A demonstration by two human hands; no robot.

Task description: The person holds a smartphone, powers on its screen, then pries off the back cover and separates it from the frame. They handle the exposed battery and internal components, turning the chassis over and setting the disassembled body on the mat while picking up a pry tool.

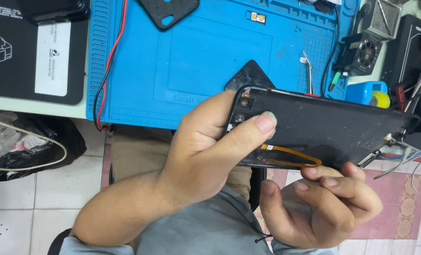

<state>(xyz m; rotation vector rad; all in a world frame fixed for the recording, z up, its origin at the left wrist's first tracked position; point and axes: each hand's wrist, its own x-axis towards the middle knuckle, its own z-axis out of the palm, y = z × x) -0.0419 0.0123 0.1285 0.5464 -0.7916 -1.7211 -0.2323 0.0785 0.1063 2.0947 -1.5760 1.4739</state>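
A blue work mat [139, 71] covered most of the bench at the top of the view, with a red and black cable pair [110, 56] running down its left edge. To its left lay a black box [12, 52] bearing a white label. On the mat's upper part sat a black phone case [168, 12], and a small gold-coloured part [257, 17] lay further right. Thin metal tweezers [309, 71] rested near the mat's right side, close to a black block-shaped tool [361, 52]. A black plastic bag [36, 141] sat on the tiled floor at the left.

Below the bench edge, over the person's lap, a black phone body [333, 125] was held lengthwise, its camera end toward the left. The left hand [206, 151] was closed round that end, the thumb pressed flat across the dark back and the fingers wrapped behind the top edge. An orange flex ribbon [293, 158] looped out from the lower edge of the phone body. The right hand [321, 205] sat just beneath it, palm up and loosely curled, its fingertips touching the ribbon's loop and the phone's lower edge; whether they pinched the ribbon could not be told.
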